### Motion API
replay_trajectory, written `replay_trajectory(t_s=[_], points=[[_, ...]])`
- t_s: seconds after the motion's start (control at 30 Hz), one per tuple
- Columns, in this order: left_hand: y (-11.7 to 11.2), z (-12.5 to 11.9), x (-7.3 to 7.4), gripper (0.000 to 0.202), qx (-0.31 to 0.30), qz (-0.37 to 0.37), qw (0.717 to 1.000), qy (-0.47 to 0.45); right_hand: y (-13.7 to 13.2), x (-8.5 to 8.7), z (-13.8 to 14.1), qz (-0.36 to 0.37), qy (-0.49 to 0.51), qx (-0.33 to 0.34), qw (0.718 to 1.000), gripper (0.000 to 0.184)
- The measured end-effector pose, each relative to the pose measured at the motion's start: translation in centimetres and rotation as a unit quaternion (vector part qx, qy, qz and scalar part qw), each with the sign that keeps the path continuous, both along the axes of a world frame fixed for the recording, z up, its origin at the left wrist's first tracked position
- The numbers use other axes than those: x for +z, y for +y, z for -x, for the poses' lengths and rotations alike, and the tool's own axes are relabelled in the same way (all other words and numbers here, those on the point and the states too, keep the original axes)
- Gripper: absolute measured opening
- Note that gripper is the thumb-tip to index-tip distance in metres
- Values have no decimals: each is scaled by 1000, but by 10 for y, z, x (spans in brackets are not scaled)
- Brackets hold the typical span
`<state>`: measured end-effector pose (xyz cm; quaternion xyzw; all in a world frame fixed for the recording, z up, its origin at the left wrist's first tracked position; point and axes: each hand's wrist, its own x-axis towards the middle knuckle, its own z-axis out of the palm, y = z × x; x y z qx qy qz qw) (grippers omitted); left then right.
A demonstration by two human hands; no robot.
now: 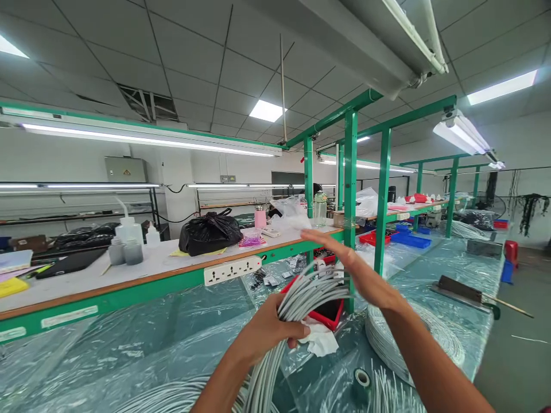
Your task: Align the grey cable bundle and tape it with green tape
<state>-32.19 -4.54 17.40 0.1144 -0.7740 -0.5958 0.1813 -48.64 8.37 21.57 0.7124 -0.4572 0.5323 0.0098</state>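
My left hand [269,330] is closed around a thick bundle of grey-white cables [301,295] that bends up and fans out to the right. My right hand [348,261] is held above the fanned cable ends with its fingers stretched out flat, holding nothing. Just behind the bundle sits a red tray [329,315], and a crumpled white cloth [321,341] lies under my left hand. More grey cables [262,384] trail down toward me over the plastic-covered bench [129,355].
A large coil of grey cable [430,338] lies to the right. A green-framed shelf [150,284] carries a power strip [232,269], a black bag [209,232], bottles [124,244] and a pink cup [260,218]. Green posts [350,189] stand behind my hands. A tape roll [362,378] lies near.
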Motion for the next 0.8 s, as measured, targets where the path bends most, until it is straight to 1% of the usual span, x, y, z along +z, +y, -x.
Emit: replay_trajectory(t_s=[0.07, 0.1, 0.13, 0.17, 0.27, 0.3, 0.33, 0.4, 0.43, 0.5, 0.57, 0.63, 0.7, 0.77, 0.8], points=[[-2, -2, -2, 22, 0, -2, 1000, -4, 2, -2, 7, 58, -64, 1, 996, 74], [-3, -3, -3, 23, 5, -2, 1000, -5, 2, -3, 8, 90, -97, -2, 991, 77], [-3, -4, -3, 24, 11, -2, 1000, -4, 2, -4, 8, 106, -116, -7, 988, 76], [-2, -4, -3, 24, 15, 0, 1000, -2, 1, -5, 6, 100, -116, -7, 988, 73], [1, -4, -1, 20, 7, 13, 1000, 0, -3, -5, -3, 2, -56, 26, 998, 64], [1, -5, 0, 18, 2, 18, 1000, -2, -3, -4, -3, -9, -54, 42, 998, 66], [2, -5, 1, 18, -3, 21, 1000, -4, -3, -2, -1, 5, -70, 54, 996, 70], [0, -7, 1, 18, -3, 22, 1000, -7, 0, -4, 9, 74, -131, 55, 987, 74], [-1, -8, 1, 18, 1, 22, 1000, -7, 1, -8, 14, 100, -160, 50, 981, 72], [-4, -9, 1, 19, 11, 24, 1000, -4, -1, -22, 20, 117, -204, 43, 971, 63], [-6, -8, 0, 19, 14, 35, 999, -5, -5, -38, 15, 91, -235, 59, 966, 61], [-5, -6, 0, 17, 11, 48, 999, -14, -10, -46, 0, 62, -249, 77, 963, 60], [-2, -4, 0, 17, 10, 60, 998, -31, -10, -42, -17, 43, -234, 58, 970, 52], [3, -3, 0, 23, 12, 68, 996, -50, -5, -28, -27, 3, -166, 11, 986, 44], [4, -3, 1, 26, 14, 71, 996, -57, -2, -20, -29, -31, -118, -21, 992, 42]])
